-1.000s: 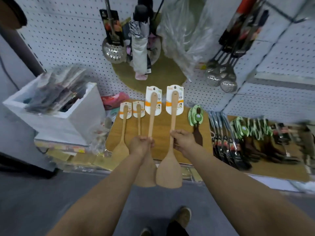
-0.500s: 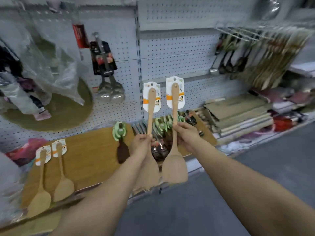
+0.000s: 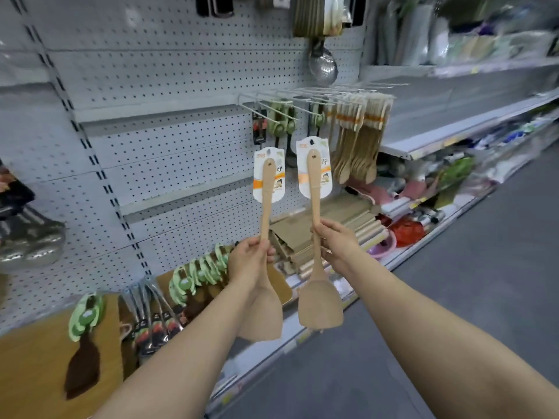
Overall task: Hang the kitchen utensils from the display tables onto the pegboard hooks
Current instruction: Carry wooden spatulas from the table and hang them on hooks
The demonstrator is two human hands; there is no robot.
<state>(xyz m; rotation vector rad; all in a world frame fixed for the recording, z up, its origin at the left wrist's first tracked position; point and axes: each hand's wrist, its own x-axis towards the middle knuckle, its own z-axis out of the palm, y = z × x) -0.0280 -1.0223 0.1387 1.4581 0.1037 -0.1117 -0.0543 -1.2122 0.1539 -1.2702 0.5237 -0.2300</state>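
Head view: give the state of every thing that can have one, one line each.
left wooden spatula, upright, blade down, not yet hung
right wooden spatula, upright, blade down, not yet hung
left hand, grips the left wooden spatula's handle
right hand, grips the right wooden spatula's handle
hung wooden spatulas, dangling from wire hooks
green-carded spatulas, lying overlapped on the display table
metal skimmer, hanging on the pegboard

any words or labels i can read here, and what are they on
None reads clearly.
left card, on the left spatula held by the left hand: red logo and black character, too blurred to quote.
right card, on the right spatula in the right hand: same marks, blurred.
shelf-edge tags: too small to read.
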